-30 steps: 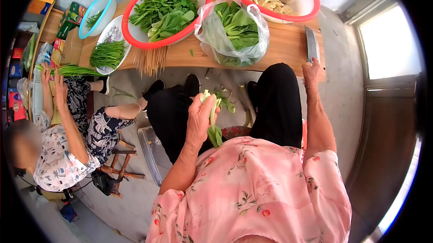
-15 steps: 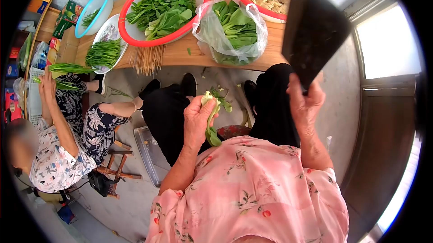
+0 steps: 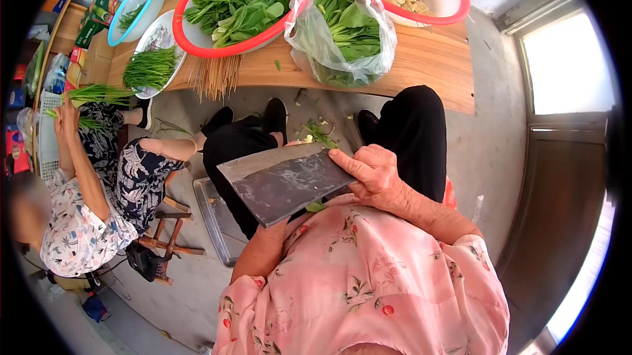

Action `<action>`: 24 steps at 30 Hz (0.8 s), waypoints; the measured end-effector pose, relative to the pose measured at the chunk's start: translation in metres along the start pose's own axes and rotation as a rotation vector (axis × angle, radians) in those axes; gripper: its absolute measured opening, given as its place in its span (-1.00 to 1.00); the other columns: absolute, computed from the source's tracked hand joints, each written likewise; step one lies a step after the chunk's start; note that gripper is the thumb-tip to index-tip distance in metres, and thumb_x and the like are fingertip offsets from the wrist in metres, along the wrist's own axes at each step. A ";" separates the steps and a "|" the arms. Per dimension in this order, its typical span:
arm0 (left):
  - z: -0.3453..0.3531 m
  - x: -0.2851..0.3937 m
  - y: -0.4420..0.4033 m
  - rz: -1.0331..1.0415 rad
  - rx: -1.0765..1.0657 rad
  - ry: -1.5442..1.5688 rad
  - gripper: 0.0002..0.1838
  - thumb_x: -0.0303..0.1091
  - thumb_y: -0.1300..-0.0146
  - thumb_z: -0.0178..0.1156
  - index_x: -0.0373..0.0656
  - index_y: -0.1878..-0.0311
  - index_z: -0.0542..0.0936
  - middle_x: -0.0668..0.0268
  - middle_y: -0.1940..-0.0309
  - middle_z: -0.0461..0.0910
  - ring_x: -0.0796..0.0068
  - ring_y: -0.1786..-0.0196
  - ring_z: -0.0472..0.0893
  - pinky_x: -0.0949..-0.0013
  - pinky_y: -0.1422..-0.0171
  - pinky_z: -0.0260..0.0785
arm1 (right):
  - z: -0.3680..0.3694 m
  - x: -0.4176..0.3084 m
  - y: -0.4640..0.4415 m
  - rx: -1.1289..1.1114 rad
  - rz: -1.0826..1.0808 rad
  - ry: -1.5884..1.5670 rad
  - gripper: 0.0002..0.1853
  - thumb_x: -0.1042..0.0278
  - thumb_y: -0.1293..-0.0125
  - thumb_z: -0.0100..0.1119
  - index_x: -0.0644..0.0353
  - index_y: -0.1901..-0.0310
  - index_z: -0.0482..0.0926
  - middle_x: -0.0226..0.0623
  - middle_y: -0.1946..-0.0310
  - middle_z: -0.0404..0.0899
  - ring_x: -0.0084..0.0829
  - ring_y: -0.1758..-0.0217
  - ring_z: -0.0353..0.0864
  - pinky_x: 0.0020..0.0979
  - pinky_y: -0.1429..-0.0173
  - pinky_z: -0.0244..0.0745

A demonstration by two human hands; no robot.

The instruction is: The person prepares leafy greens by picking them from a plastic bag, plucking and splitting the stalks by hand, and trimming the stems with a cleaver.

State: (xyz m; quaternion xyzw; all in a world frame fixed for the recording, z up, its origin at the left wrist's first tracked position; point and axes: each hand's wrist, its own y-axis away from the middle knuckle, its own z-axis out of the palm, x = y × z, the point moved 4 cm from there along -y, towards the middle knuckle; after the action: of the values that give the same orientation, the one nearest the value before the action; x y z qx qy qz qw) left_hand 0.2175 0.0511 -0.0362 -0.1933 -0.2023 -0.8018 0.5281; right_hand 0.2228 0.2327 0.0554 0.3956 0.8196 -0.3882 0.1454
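A broad dark cleaver (image 3: 286, 180) lies across the view above my lap. My right hand (image 3: 372, 174) is wrapped round its handle end, index finger stretched along the blade. Behind the blade, my left hand (image 3: 268, 233) is mostly hidden; only its wrist side shows, and its fingers are out of sight. A green leaf (image 3: 316, 207) pokes out below the blade, and a pale stem end (image 3: 307, 138) shows just above it. The rest of that vegetable is covered.
The wooden table (image 3: 421, 58) holds a red-rimmed basin of greens (image 3: 178, 26), a bag of greens (image 3: 359, 39) and another red-rimmed basin (image 3: 464, 9). A person (image 3: 85, 217) handles long green stalks at the left. A clear tray (image 3: 214, 223) is on the floor.
My right hand has lifted the cleaver off the table and brought it left and down over my lap. The blade now covers my left hand and most of the vegetable.
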 end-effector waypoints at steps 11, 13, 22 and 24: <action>-0.018 0.002 0.004 -0.035 0.089 -0.339 -0.55 -0.21 -0.32 0.08 -0.25 -0.19 0.35 0.17 0.00 0.52 0.34 -0.01 0.55 0.34 -0.05 0.47 | 0.005 0.013 0.007 -0.031 0.082 -0.013 -0.48 0.49 0.18 0.29 0.21 0.03 0.57 -0.30 0.62 0.37 -0.30 0.55 0.46 -0.31 0.47 0.39; 0.012 0.012 -0.002 -0.105 0.136 -0.506 -0.69 -0.26 -0.29 0.14 -0.24 0.00 0.46 0.28 0.20 0.54 0.48 0.16 0.52 0.44 0.15 0.40 | 0.012 0.033 0.017 -0.013 0.274 -0.022 -0.54 0.55 0.13 0.28 0.19 0.07 0.58 -0.24 0.61 0.41 -0.26 0.56 0.47 -0.30 0.48 0.41; 0.042 0.016 -0.018 -0.082 0.182 -0.483 -0.79 -0.28 -0.30 0.16 -0.21 0.12 0.54 0.45 0.49 0.45 0.75 0.55 0.34 0.65 0.55 0.13 | 0.010 0.047 0.021 0.212 0.664 -0.304 -0.75 0.52 -0.15 0.24 0.28 0.11 0.59 -0.18 0.49 0.59 -0.54 0.56 0.50 -0.49 0.43 0.43; 0.045 0.019 -0.020 -0.071 0.174 -0.525 -0.78 -0.28 -0.30 0.17 -0.21 0.10 0.53 0.45 0.50 0.44 0.75 0.55 0.33 0.65 0.54 0.13 | 0.005 0.048 0.019 0.242 0.822 -0.397 -0.84 0.47 -0.19 0.23 0.30 0.19 0.61 -0.51 0.62 0.48 -0.79 0.53 0.31 -0.62 0.48 0.27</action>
State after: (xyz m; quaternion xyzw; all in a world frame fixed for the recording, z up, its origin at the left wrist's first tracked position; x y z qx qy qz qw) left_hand 0.1967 0.0673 0.0094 -0.3412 -0.4071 -0.7216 0.4439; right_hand 0.2065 0.2619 0.0159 0.6195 0.5001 -0.4593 0.3939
